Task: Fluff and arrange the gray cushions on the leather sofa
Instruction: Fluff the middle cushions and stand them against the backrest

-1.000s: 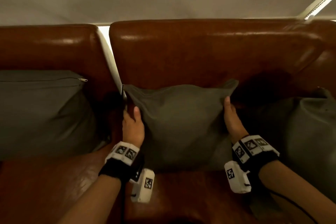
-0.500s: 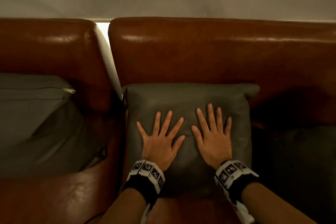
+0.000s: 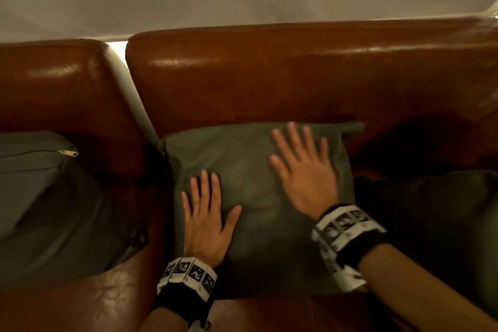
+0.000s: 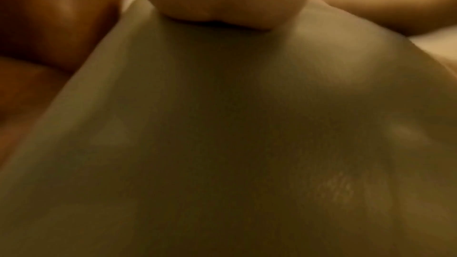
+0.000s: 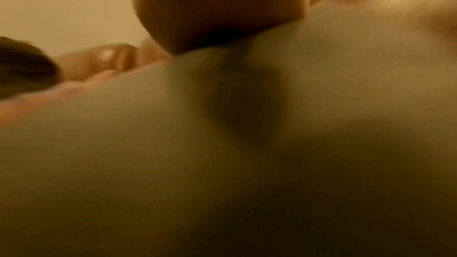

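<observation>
Here, I have both hands flat on the middle gray cushion (image 3: 250, 197), fingers straight and spread, grasping nothing. My left hand (image 3: 206, 224) presses the near-left part of its face, close to the left edge. My right hand (image 3: 304, 172) lies farther up and to the right, and its fingertips (image 3: 291, 127) reach the cushion's far edge; this hand is blurred. In both wrist views, I see only the heel of a palm on gray fabric, out of focus.

The cushion stands on the seat of the leather sofa (image 3: 269, 75) and leans against the backrest, with its far-left corner at the gap between the two backrest sections. A strip of bare seat separates its left edge from the left gray cushion (image 3: 40, 197), whose zipper pull (image 3: 66, 153) faces the gap. To the right, a dark shadowed stretch of seat separates it from the right gray cushion (image 3: 444, 210), and bare leather lies on the near side.
</observation>
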### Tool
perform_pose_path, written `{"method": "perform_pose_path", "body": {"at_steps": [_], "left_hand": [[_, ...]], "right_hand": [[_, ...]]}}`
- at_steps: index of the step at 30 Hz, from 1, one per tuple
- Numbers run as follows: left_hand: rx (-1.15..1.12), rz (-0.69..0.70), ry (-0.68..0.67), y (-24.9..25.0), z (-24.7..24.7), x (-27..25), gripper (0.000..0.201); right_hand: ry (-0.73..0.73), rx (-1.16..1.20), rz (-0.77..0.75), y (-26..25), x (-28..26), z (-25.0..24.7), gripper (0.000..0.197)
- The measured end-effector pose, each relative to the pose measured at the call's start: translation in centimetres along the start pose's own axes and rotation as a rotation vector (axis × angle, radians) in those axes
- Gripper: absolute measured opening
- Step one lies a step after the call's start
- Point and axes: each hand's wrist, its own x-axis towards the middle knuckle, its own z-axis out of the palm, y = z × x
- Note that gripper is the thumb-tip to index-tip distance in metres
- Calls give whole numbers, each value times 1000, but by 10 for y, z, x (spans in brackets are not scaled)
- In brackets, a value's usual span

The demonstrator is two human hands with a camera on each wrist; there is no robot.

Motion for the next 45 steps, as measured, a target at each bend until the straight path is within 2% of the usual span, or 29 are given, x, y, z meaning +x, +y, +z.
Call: {"method": "perform_pose_path", "body": {"at_steps": [2,3,5,6,7,8,9,10,12,14,15,17,19,22,24,25,27,28,29,30,32,33,35,37,39,41,43,45], "left_hand": [[-77,-35,17,6,-3,2,75],[-152,-108,53,10,-7,6,80],[-428,-441,181,13,-29,21,95],[-636,-617,212,6,-40,32,103],[-869,-740,188,-3,-51,43,109],[-1056,-816,124,-13,-58,54,113],[-1139,-843,30,-20,-63,63,117],[-1139,-835,-46,-21,-65,70,115],[-988,-784,-79,-14,-66,78,92],[-818,-724,-20,-13,-61,77,66],[-789,-703,1,-13,-61,76,60],[-799,-675,7,-15,-62,71,58],[-783,-674,29,-12,-60,70,57],[-720,-711,107,1,-59,75,58],[-800,-768,138,1,-58,72,64],[-896,-778,151,-2,-56,67,65],[-1050,-766,137,-13,-56,45,70],[-1060,-750,89,-19,-54,29,79],[-1051,-722,28,-20,-51,13,84],[-1009,-678,-29,-20,-47,-1,81],[-904,-615,-29,-18,-36,-16,64],[-870,-607,3,-16,-32,-17,60],[-850,-605,26,-20,-26,-8,63],[-820,-616,-14,-28,-19,-3,73],[-792,-628,-32,-30,-12,-2,72],[-791,-609,9,-25,-10,-4,68],[-789,-596,32,-18,-14,-7,64],[-760,-613,4,-13,-25,-10,59]], "right_hand": [[-34,-20,141,56,-12,-5,59],[-73,-6,218,77,-19,-11,58],[-138,91,379,94,-29,-24,57],[-130,136,446,90,-31,-28,58],[-80,145,461,77,-31,-30,60],[0,117,401,56,-30,-31,61],[82,84,291,27,-28,-32,62],[121,76,159,-6,-26,-28,63],[95,119,-69,-70,-19,-15,60],[-3,131,-189,-105,-13,-5,56],[-38,124,-200,-100,-7,-2,56],[-31,83,-112,-60,-2,1,55],[-21,29,57,3,-9,-1,54],[-170,50,271,83,-30,-10,55],[-186,80,320,95,-37,-11,57],[-137,109,358,88,-39,-10,56],[66,176,422,53,-48,-9,58],[165,195,384,26,-56,-7,60],[227,226,292,-5,-68,-4,59],[245,253,153,-39,-82,3,57],[171,222,-128,-97,-109,23,54],[114,186,-212,-112,-117,33,53],[39,130,-297,-96,-115,46,52],[40,45,-334,-45,-109,51,53],[40,9,-204,18,-107,51,55],[84,101,110,69,-109,47,55],[-55,448,433,90,-111,42,65],[-129,880,607,85,-107,32,81]]}}
